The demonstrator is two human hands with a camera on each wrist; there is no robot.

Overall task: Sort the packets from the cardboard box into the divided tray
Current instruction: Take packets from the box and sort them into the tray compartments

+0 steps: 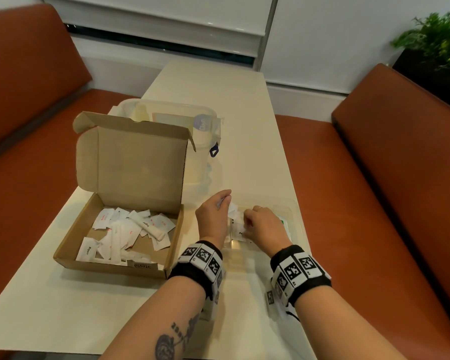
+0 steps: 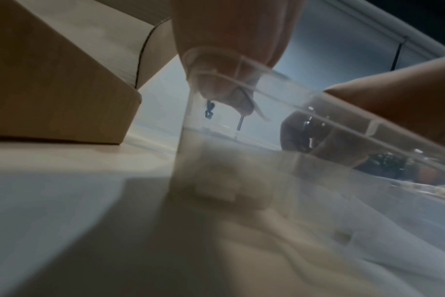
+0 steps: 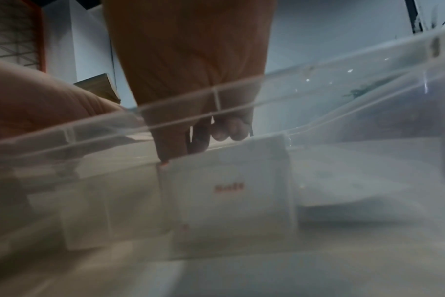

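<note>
Right hand (image 3: 191,112), frame centre, pinches a salt packet (image 3: 229,188) upright in the tray (image 3: 343,66); lay it flat. Left hand (image 1: 213,216) pinches another packet (image 1: 230,207).

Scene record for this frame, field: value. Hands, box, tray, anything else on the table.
left hand: over clear divided tray, pinching a white packet
right hand: in the tray, fingers curled on a salt packet
cardboard box: lid open, left of the tray, many white packets inside
tray contents: some packets; count unclear
table: lidded clear container behind the box
</note>
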